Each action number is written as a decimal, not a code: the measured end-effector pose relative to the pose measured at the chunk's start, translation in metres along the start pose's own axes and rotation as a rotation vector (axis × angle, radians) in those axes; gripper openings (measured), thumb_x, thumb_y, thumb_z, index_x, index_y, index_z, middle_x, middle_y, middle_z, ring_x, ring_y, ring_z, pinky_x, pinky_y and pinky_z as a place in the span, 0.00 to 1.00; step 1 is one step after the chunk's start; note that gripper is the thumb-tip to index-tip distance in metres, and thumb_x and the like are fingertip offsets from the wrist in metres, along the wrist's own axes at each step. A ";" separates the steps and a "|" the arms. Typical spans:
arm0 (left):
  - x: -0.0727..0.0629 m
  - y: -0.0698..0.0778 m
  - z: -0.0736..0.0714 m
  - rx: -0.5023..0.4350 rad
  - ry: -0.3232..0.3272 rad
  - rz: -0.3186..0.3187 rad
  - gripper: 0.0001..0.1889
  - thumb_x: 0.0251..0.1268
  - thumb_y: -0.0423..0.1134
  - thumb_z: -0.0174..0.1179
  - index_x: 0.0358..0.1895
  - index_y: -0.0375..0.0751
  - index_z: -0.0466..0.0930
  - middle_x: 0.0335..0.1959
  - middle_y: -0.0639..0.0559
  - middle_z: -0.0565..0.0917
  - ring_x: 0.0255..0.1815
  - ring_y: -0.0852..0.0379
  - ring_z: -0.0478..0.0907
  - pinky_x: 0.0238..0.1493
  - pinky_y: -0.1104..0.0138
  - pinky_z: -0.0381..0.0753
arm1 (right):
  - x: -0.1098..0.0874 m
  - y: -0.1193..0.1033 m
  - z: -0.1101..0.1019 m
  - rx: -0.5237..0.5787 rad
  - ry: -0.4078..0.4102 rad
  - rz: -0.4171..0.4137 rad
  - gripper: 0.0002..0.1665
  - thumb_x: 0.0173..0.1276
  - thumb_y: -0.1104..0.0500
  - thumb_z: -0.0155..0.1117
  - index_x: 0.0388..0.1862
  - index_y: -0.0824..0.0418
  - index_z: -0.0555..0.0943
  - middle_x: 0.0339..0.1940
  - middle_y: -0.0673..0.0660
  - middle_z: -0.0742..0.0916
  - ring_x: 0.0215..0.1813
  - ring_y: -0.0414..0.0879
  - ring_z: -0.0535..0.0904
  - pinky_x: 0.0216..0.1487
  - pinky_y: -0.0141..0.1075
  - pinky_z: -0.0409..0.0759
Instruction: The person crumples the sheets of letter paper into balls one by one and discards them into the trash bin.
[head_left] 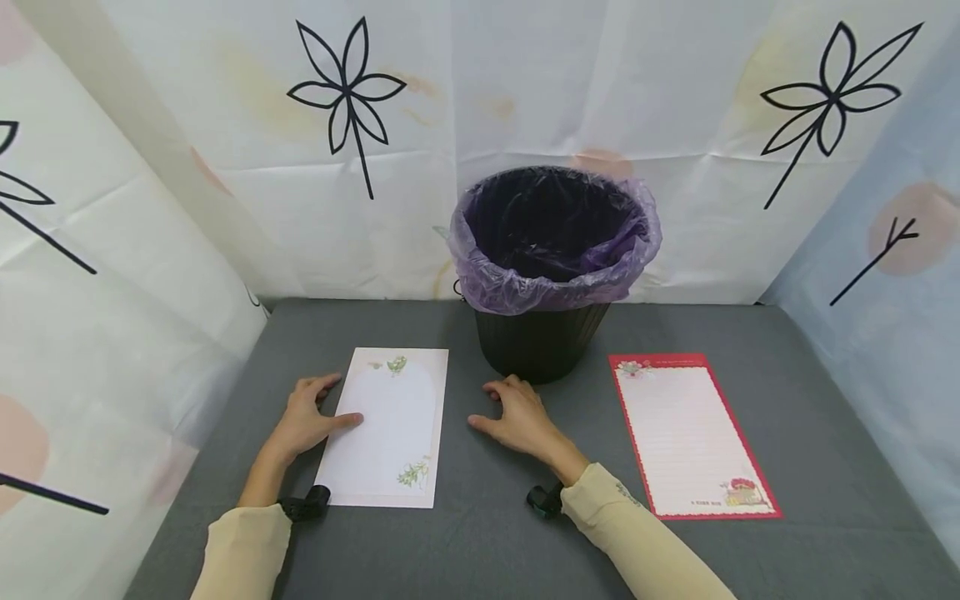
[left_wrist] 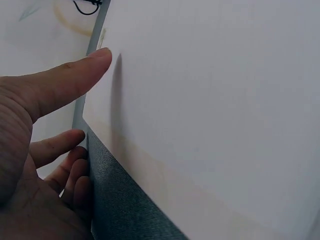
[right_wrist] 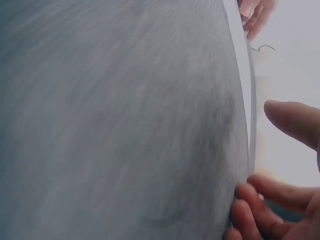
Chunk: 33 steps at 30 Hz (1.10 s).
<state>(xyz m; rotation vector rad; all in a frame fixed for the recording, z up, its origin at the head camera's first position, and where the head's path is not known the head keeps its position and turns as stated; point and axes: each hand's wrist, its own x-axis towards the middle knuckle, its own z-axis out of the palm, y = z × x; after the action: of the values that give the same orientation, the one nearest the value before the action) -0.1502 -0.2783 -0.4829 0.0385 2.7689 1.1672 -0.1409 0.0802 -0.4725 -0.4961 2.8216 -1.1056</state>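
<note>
A pale sheet of paper (head_left: 386, 433) with small green leaf prints lies on the grey table. At its left edge is my left hand (head_left: 306, 419); the thumb (left_wrist: 75, 82) reaches over the sheet, its shadow falling on the paper, while the other fingers lie beside the edge. Whether those fingers touch the paper I cannot tell. My right hand (head_left: 522, 419) is to the right of that sheet, in front of the bin, with thumb and fingers apart and nothing between them. The right wrist view shows its loosely bent fingers (right_wrist: 285, 192) close to the table surface.
A black bin (head_left: 536, 337) lined with a purple plastic bag (head_left: 517, 292) stands at the back of the grey table (head_left: 465, 550). To the right lies a red-bordered, lined sheet (head_left: 690, 442). Patterned white cloth (head_left: 225, 100) hangs behind and at the sides.
</note>
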 end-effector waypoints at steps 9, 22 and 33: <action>-0.001 -0.003 -0.001 -0.014 -0.059 -0.067 0.54 0.50 0.44 0.81 0.77 0.31 0.58 0.68 0.27 0.54 0.67 0.28 0.54 0.61 0.33 0.65 | 0.021 -0.019 0.025 -0.051 0.009 0.153 0.55 0.52 0.36 0.81 0.71 0.65 0.73 0.55 0.64 0.75 0.58 0.61 0.69 0.53 0.55 0.65; -0.001 0.001 0.006 0.041 -0.031 -0.041 0.51 0.48 0.49 0.82 0.76 0.39 0.66 0.68 0.25 0.53 0.68 0.26 0.49 0.59 0.31 0.58 | 0.028 -0.027 0.041 -0.051 0.017 0.176 0.64 0.46 0.37 0.85 0.77 0.60 0.67 0.56 0.63 0.71 0.56 0.58 0.64 0.49 0.53 0.58; 0.001 0.006 0.015 0.138 0.025 -0.027 0.51 0.45 0.57 0.81 0.74 0.44 0.69 0.64 0.31 0.55 0.63 0.30 0.51 0.56 0.36 0.55 | 0.027 -0.026 0.040 -0.029 0.015 0.166 0.62 0.46 0.37 0.85 0.77 0.56 0.68 0.54 0.61 0.70 0.53 0.57 0.64 0.48 0.52 0.57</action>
<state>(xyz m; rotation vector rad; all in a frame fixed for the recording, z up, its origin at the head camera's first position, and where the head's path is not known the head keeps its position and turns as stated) -0.1491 -0.2638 -0.4888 0.0010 2.8580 0.9758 -0.1522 0.0278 -0.4834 -0.2513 2.8333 -1.0426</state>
